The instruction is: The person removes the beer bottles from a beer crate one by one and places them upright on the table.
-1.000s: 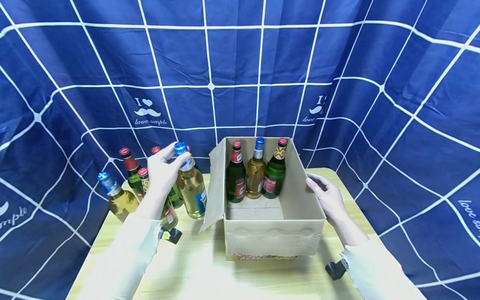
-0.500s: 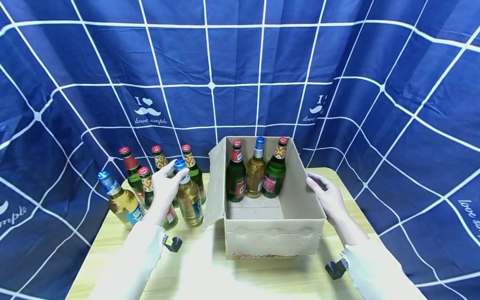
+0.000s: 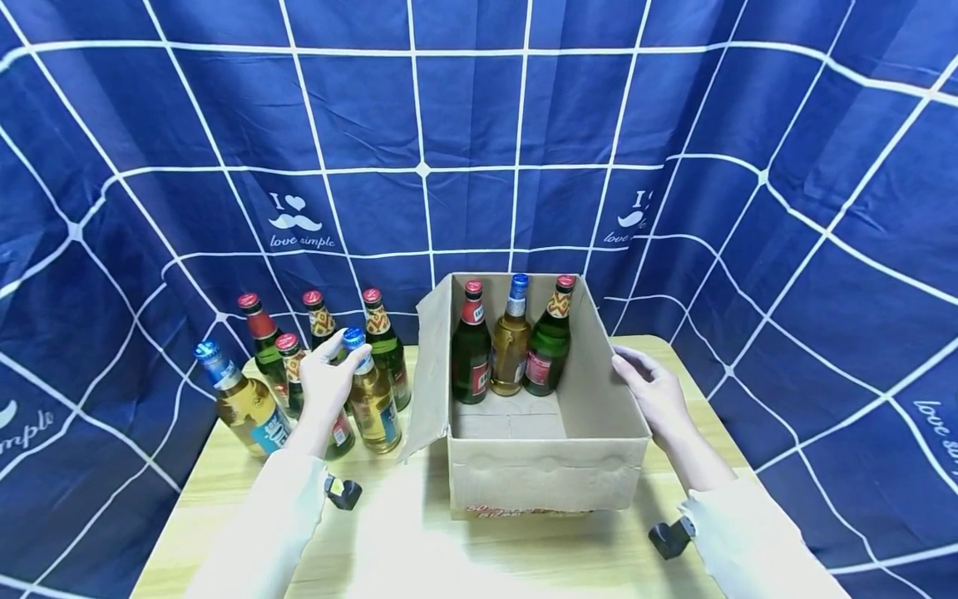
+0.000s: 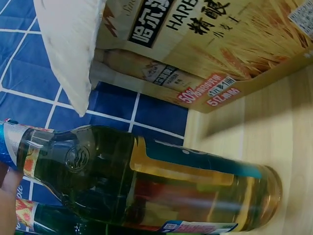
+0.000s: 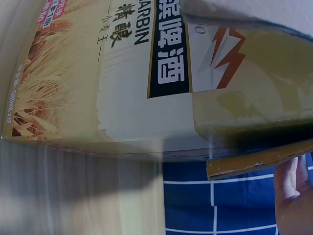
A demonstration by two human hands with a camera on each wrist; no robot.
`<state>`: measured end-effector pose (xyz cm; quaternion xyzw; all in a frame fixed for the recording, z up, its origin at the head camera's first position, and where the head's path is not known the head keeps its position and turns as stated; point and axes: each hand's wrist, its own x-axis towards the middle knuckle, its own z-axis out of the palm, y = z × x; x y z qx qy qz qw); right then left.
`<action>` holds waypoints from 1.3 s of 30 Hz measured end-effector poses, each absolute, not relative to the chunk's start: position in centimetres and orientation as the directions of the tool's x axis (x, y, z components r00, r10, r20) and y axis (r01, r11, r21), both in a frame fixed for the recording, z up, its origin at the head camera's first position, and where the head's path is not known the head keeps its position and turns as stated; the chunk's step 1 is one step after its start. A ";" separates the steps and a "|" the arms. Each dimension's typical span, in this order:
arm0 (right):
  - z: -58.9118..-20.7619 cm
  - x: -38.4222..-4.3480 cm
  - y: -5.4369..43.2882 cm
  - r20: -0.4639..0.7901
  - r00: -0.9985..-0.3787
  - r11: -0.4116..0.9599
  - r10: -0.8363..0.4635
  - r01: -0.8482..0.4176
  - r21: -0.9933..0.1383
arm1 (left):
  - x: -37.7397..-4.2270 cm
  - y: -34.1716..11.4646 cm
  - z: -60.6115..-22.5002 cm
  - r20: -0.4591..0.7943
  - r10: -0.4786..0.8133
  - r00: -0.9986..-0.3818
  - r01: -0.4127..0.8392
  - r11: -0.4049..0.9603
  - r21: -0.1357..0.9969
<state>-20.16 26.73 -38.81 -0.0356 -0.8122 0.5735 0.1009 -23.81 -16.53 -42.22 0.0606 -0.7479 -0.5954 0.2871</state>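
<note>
My left hand (image 3: pixel 326 391) pinches the neck of a blue-capped beer bottle (image 3: pixel 376 408) just left of the box. The bottle holds amber beer and stands nearly upright, its base close over or on the table; the left wrist view shows its blue label (image 4: pixel 200 159). My right hand (image 3: pixel 659 398) grips the right rim of the open cardboard box (image 3: pixel 546 474), fingertips at the edge. Inside the box, along its far wall, stand a red-capped dark bottle (image 3: pixel 471 358), a blue-capped amber bottle (image 3: pixel 511 349) and a red-capped green bottle (image 3: pixel 550 341).
Several more bottles stand at the left of the wooden table (image 3: pixel 359 532), among them a blue-capped one (image 3: pixel 250 408) and a green one (image 3: pixel 389 349). A box flap (image 3: pixel 430 374) juts out leftward. Blue curtain (image 3: pixel 479 125) hangs behind and at both sides.
My left hand has lowered the blue-capped bottle and shifted it slightly left, toward the group of bottles. My right hand and the box have stayed in place.
</note>
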 end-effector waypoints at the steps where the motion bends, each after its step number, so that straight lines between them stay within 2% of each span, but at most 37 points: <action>1: -38.8 -20.1 26.8 0.125 -0.977 0.340 0.175 -0.059 -0.939 | -23.8 -16.5 -42.2 0.365 -0.424 -0.829 0.257 0.290 0.922; 6: -38.8 -20.1 26.8 0.128 -0.976 0.333 0.175 -0.063 -0.941 | -23.8 -17.0 -41.7 0.350 -0.349 -0.869 0.239 0.321 0.916; 11: -38.9 -20.1 26.8 0.128 -0.977 0.328 0.173 -0.065 -0.942 | -23.8 -18.2 -39.6 0.315 -0.191 -0.930 0.234 0.354 0.906; 14: -38.9 -20.2 26.8 0.126 -0.977 0.328 0.175 -0.063 -0.942 | -24.0 -18.5 -37.4 0.361 -0.130 -0.924 0.301 0.338 0.892; 18: -38.9 -20.2 26.8 0.125 -0.976 0.335 0.177 -0.059 -0.940 | -24.4 -17.9 -33.7 0.430 -0.117 -0.895 0.380 0.300 0.875; 25: -38.8 -20.2 26.7 0.122 -0.977 0.333 0.175 -0.057 -0.941 | -26.3 -14.8 -29.1 0.449 -0.078 -0.890 0.419 0.244 0.874; 30: -38.9 -20.2 26.6 0.131 -0.977 0.329 0.168 -0.070 -0.942 | -28.0 -11.8 -29.1 0.423 -0.041 -0.905 0.408 0.197 0.892; 39: -38.9 -20.1 26.6 0.151 -0.974 0.316 0.170 -0.092 -0.944 | -30.7 -6.9 -33.0 0.329 0.024 -0.944 0.326 0.214 0.921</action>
